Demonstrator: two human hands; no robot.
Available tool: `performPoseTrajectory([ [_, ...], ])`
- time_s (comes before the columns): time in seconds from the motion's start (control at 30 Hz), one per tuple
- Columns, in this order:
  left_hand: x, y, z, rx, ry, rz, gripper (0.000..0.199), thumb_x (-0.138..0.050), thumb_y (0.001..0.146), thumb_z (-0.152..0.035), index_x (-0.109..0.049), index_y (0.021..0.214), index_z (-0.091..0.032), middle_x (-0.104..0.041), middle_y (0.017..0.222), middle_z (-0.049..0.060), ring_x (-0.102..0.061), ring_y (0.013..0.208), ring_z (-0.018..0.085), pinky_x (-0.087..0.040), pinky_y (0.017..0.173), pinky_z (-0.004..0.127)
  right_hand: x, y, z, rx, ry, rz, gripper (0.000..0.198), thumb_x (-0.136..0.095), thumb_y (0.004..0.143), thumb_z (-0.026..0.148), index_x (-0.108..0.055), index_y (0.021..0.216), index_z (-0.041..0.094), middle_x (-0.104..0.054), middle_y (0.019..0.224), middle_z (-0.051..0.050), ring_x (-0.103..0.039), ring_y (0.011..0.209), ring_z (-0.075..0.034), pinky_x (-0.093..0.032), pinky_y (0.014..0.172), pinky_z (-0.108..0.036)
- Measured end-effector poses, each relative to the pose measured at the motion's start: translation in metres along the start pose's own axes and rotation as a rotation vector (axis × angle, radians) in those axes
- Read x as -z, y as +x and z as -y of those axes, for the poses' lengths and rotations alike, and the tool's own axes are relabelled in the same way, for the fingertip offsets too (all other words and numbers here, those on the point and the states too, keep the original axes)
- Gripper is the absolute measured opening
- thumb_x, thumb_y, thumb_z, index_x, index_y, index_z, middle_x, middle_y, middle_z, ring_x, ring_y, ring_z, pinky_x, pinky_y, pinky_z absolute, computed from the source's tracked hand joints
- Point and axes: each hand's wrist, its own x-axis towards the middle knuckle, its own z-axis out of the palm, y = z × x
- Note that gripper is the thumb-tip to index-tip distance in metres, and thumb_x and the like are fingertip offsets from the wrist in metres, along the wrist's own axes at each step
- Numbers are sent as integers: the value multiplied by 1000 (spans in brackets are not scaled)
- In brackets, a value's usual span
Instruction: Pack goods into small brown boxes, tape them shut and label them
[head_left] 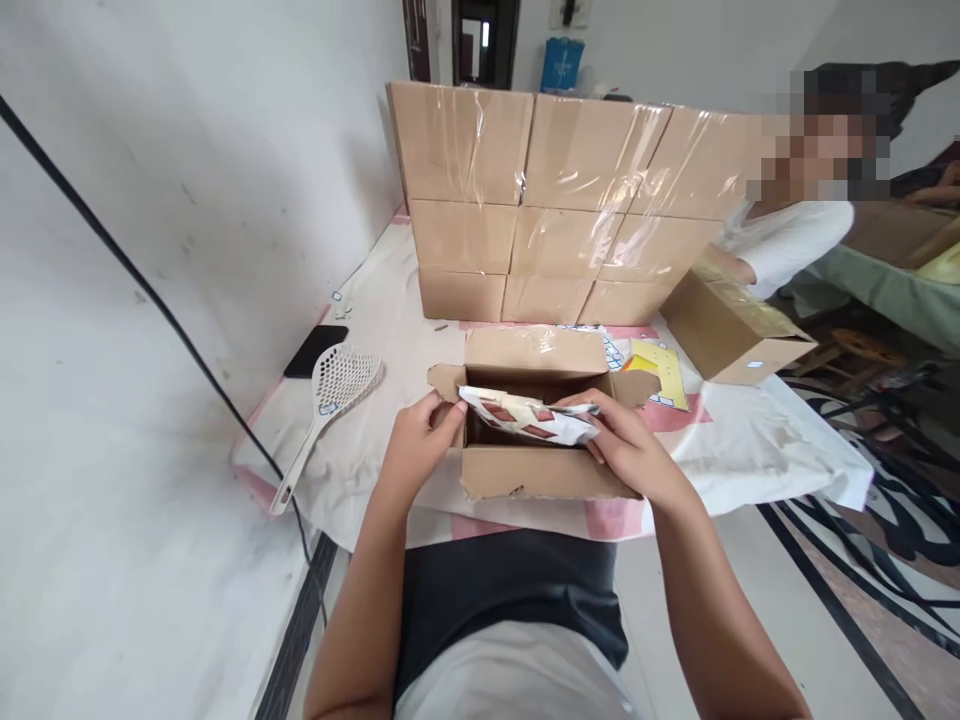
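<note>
An open cardboard box (pixel 551 474) stands on the table in front of me, its flaps folded outward. A white packet with reddish-brown patches (pixel 517 414) lies lengthwise across the opening, at about rim height. My right hand (pixel 630 445) is closed around the packet's right end, with some fingertips hidden behind it. At the left end, my left hand (pixel 421 440) pinches the packet's corner between thumb and fingers, close to the box's left flap (pixel 447 381). What lies deeper in the box is hidden by the packet.
Stacked taped cartons (pixel 562 190) form a wall behind the box. Another carton (pixel 739 330) stands right, near a person in a white sleeve (pixel 806 240). A perforated white scoop (pixel 330 400) and a black flat object (pixel 304 355) lie left; a yellow sheet (pixel 667 373) lies right.
</note>
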Motion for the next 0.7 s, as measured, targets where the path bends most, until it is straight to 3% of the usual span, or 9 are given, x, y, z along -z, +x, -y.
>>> performPoseTrajectory([
  [0.17, -8, 5, 6, 15, -102, -37, 27, -57, 93, -40, -60, 77, -19, -59, 70, -4, -52, 69, 12, -36, 64, 25, 18, 22, -4, 47, -181, 141, 52, -45, 84, 9, -60, 130, 27, -68, 129, -4, -66, 113, -25, -52, 99, -42],
  [0.37, -11, 7, 12, 0, -69, -71, 30, -58, 93, -40, -58, 72, -19, -55, 66, -5, -49, 66, 11, -35, 62, 25, 17, 37, 10, 52, -378, 259, 32, -61, 91, 31, -68, 122, 25, -73, 123, -6, -69, 105, -27, -53, 87, -36],
  [0.47, -12, 4, 13, 1, -62, -84, 32, -58, 92, -41, -55, 69, -19, -52, 63, -5, -47, 64, 11, -34, 60, 25, 6, 46, 18, 117, -579, 300, 17, -59, 97, 29, -72, 106, 23, -75, 109, -6, -69, 97, -24, -47, 78, -32],
  [0.57, -11, 0, 16, 8, -58, -102, 32, -58, 92, -41, -56, 69, -19, -54, 64, -5, -47, 63, 11, -33, 59, 25, 1, 53, 24, 157, -828, 283, 24, -51, 100, 19, -69, 84, 21, -73, 90, -5, -66, 81, -21, -34, 64, -30],
  [0.7, -9, -7, 19, 6, -59, -95, 32, -59, 92, -43, -58, 69, -19, -54, 62, -5, -48, 61, 11, -33, 58, 25, 6, 50, 25, 193, -1046, 201, 26, -52, 101, 18, -65, 79, 20, -71, 87, -3, -59, 69, -18, -23, 57, -33],
])
